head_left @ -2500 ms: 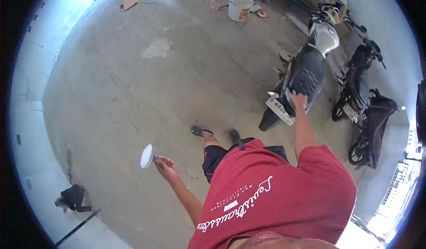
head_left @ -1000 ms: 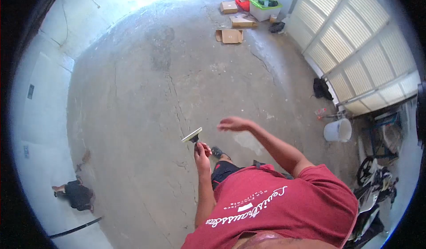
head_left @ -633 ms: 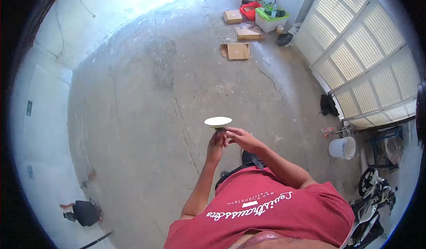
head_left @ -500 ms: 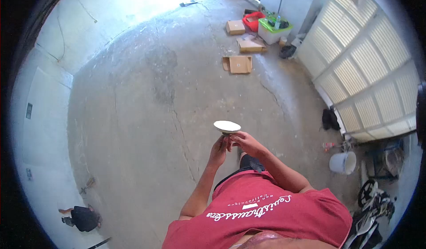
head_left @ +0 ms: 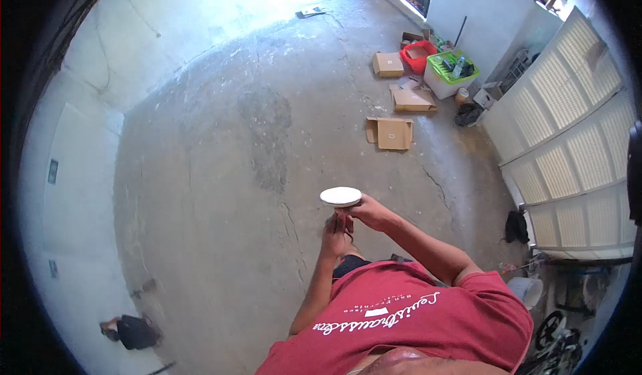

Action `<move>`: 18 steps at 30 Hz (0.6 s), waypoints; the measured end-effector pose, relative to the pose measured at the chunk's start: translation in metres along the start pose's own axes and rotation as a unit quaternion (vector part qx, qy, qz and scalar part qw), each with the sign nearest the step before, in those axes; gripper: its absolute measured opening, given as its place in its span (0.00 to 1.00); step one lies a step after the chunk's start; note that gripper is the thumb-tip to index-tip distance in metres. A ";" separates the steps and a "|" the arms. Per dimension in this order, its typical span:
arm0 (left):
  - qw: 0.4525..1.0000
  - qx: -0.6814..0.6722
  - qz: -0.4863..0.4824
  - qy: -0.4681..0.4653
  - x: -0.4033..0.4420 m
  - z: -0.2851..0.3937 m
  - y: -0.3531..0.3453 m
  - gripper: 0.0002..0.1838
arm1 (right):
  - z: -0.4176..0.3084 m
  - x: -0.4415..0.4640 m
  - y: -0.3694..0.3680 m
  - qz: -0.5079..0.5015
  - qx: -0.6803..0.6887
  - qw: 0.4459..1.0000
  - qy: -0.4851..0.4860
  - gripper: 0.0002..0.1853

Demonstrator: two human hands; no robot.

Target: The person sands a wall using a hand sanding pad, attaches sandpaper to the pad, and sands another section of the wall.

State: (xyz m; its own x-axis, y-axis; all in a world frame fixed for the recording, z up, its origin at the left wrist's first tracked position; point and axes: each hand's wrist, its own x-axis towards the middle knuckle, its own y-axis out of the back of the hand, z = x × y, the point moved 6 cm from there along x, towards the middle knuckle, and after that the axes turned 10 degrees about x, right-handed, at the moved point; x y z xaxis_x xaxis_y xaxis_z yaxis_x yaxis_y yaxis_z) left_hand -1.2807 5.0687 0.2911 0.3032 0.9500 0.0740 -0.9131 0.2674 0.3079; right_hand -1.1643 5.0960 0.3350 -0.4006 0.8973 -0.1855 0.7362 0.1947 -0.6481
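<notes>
A white round disc-shaped object, flat and pale on top, is held out in front of my body above the floor. My right hand grips it at its near right edge, fingers curled under the rim. Just below the disc is my left hand, its fingers bent upward and close together against the underside. What the left fingers pinch there is hidden by the disc and the other hand. The disc's lower side does not show.
Cardboard boxes lie on the concrete floor ahead to the right. Behind them stand a red basin and a clear bin with a green lid. A white bucket and a bicycle-like object are at right.
The view has shifted, so the boxes and bin appear lower and farther right. The disc has tilted, showing more of its top. My right hand has come closer around its edge.
</notes>
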 end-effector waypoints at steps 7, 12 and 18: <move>0.965 -0.240 -0.056 0.088 0.169 -0.031 0.100 0.22 | -0.040 0.183 0.000 -0.017 0.021 0.999 -0.019 0.20; 0.982 -0.155 -0.095 0.050 0.293 -0.035 0.156 0.24 | -0.104 0.297 -0.002 -0.052 0.043 0.998 -0.001 0.14; 0.984 -0.133 -0.110 0.050 0.415 -0.076 0.205 0.23 | -0.142 0.424 0.019 -0.073 0.077 0.994 -0.020 0.20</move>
State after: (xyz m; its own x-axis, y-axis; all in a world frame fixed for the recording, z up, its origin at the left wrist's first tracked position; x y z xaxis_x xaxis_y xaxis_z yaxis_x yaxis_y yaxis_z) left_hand -1.3623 5.5303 0.3129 0.4855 0.8718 -0.0653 -0.8713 0.4887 0.0455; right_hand -1.2431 5.5367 0.3488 -0.5203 0.8471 -0.1082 0.5782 0.2561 -0.7747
